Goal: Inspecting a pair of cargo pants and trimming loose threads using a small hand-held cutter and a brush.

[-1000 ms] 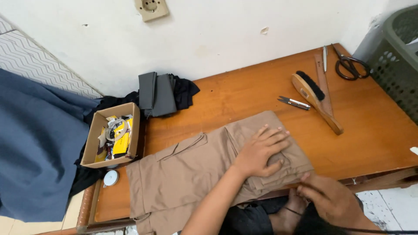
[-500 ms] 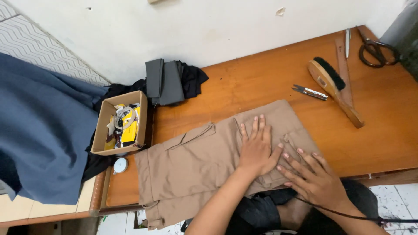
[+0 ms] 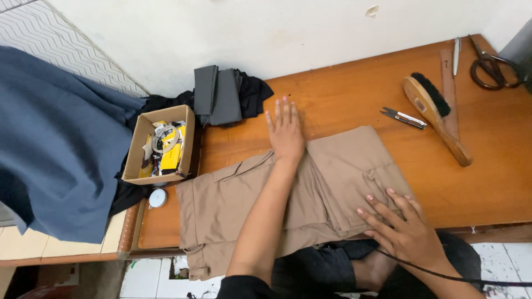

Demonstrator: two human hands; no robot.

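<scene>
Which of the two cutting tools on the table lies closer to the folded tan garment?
The small silver thread snips, just beyond the tan garment's far right corner, left of the brush. The dark-handled scissors lie away at the table's far right corner.

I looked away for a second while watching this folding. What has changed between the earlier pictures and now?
The left hand slid away from the person, from the middle of the folded khaki trousers to their far edge, fingertips now on the wooden table. The right hand came up from below the table edge and lies flat on the trousers' near right corner. Neither hand grips anything. The cardboard box, brush and snips stayed put.
</scene>
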